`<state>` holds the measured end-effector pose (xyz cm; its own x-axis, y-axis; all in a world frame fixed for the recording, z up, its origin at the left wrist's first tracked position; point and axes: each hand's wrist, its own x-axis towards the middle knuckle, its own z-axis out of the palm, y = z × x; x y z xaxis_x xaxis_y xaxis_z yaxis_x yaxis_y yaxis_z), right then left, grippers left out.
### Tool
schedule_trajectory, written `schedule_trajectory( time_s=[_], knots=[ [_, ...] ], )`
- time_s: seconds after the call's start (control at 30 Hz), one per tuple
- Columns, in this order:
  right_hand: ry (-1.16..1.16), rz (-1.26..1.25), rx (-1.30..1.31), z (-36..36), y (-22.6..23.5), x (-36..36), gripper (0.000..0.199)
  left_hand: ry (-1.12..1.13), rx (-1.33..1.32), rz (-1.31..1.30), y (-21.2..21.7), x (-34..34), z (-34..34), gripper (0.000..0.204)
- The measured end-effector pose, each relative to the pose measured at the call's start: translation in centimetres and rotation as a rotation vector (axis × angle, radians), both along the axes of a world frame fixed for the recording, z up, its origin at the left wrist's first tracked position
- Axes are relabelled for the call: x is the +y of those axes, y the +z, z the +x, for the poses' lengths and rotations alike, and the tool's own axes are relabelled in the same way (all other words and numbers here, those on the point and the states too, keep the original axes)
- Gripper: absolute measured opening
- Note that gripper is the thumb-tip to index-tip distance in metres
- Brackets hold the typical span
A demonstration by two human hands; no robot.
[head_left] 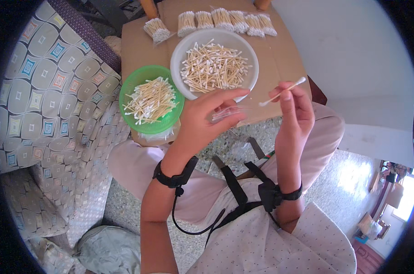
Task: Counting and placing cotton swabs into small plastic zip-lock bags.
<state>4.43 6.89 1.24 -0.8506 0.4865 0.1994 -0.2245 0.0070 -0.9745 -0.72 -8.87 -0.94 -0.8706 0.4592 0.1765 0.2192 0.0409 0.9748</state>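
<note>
Delicately — right hand (295,115) pinches cotton swab (274,97) mid-stem, cotton tips (301,80) best untouched; left of pinch, left hand (199,118) grips clear plastic (225,113) — best uncrumpled.

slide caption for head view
Right hand holding a cotton swab, left hand clear plastic, near swab-filled white bowl and green bowl.
</note>
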Motion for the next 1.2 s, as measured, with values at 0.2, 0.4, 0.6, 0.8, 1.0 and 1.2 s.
schedule_trajectory(
  time_s=[0.2,0.4,0.6,0.8,1.0,1.2],
  knots=[
    [0.104,0.094,-0.045,0.0,0.2,-0.9,0.017,0.028,0.243,0.093,-1.3,0.6,0.4,0.017],
    [0.097,0.081,-0.071,0.1,0.0,-1.1,0.014,0.039,0.162,0.086,-1.4,1.2,0.8,0.012],
    [-0.170,0.025,0.039,0.1,-0.1,-0.1,0.016,0.029,0.123,0.007,-1.2,0.7,0.6,0.011],
    [-0.133,-0.038,0.078,0.4,-0.2,1.4,0.019,0.012,-0.058,-0.038,-0.8,0.7,0.6,0.041],
    [0.074,0.116,0.003,0.5,-0.2,0.0,0.020,-0.005,-0.194,0.101,-0.6,1.0,0.8,0.052],
    [0.082,0.093,0.002,0.5,-0.5,-0.7,0.021,-0.023,-0.067,0.030,-1.0,0.8,0.6,0.049]
  ],
)
